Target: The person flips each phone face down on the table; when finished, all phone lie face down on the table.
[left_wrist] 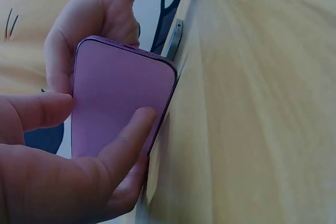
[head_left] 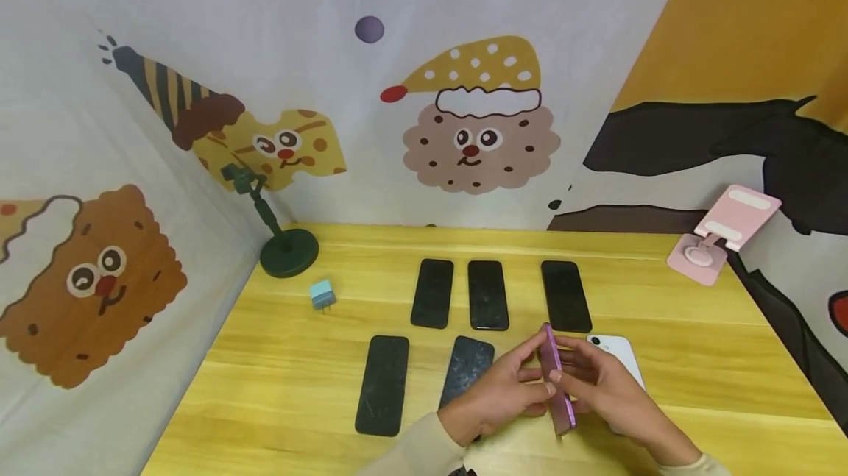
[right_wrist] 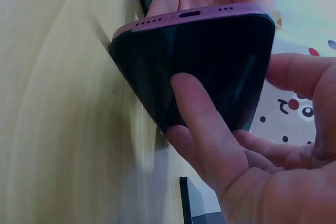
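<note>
Both hands hold a purple-edged smartphone (head_left: 565, 411) on its side, nearly edge-on in the head view. My left hand (head_left: 500, 388) grips it from the left, one digit lying across the purple face and another at the edge in the left wrist view. From the other side my right hand (head_left: 612, 391) grips it too; in the right wrist view one digit presses the dark glossy face (right_wrist: 220, 51). The end with the charging port faces that camera. A smudged dark phone (head_left: 467, 367) lies partly behind the left hand. A white phone (head_left: 621, 352) is partly hidden by the right hand.
Dark phones lie in a back row (head_left: 433, 293), (head_left: 488, 296), (head_left: 566, 296), another front left (head_left: 383, 385). A blue charger (head_left: 322, 293) and dark green stand (head_left: 289, 254) are at left, a pink stand (head_left: 697, 261) at right. Printed cloth (head_left: 371, 167) hangs behind the table.
</note>
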Demonstrator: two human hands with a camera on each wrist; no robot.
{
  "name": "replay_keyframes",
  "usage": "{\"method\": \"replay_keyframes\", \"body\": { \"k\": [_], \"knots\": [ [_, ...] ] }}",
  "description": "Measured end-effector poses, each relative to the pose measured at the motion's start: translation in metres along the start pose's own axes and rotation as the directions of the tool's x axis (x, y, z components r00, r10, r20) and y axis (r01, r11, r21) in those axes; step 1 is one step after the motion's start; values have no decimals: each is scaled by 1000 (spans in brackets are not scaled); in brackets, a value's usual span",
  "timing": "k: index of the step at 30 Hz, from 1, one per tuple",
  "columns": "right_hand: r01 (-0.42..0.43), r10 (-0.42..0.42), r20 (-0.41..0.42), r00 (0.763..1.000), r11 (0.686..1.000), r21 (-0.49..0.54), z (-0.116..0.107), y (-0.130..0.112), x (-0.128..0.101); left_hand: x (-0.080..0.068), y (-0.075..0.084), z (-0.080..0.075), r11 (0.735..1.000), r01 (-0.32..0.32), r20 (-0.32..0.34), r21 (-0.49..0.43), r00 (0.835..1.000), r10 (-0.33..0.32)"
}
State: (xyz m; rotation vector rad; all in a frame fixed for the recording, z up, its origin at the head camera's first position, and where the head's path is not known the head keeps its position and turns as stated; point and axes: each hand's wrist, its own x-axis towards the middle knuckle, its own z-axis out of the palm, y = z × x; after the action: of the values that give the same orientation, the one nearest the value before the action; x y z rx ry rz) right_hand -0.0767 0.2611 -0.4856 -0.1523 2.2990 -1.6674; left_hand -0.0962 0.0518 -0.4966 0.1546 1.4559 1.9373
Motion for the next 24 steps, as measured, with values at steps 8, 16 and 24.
{"method": "replay_keyframes", "body": {
  "k": [8,16,24],
  "knots": [
    [-34,38,-50,998,997,73,-5,-1,-2,1,6,-1,998,21,-37,51,999,-19],
    [-89,104,-152,983,991,99,-2,-12,-6,1,2,-4,1000,-10,-172,-11,985,8],
    [-86,103,-187,977,991,98,2,-10,-8,1,-5,-7,1000,-26,-157,-14,987,24]
  ]
}}
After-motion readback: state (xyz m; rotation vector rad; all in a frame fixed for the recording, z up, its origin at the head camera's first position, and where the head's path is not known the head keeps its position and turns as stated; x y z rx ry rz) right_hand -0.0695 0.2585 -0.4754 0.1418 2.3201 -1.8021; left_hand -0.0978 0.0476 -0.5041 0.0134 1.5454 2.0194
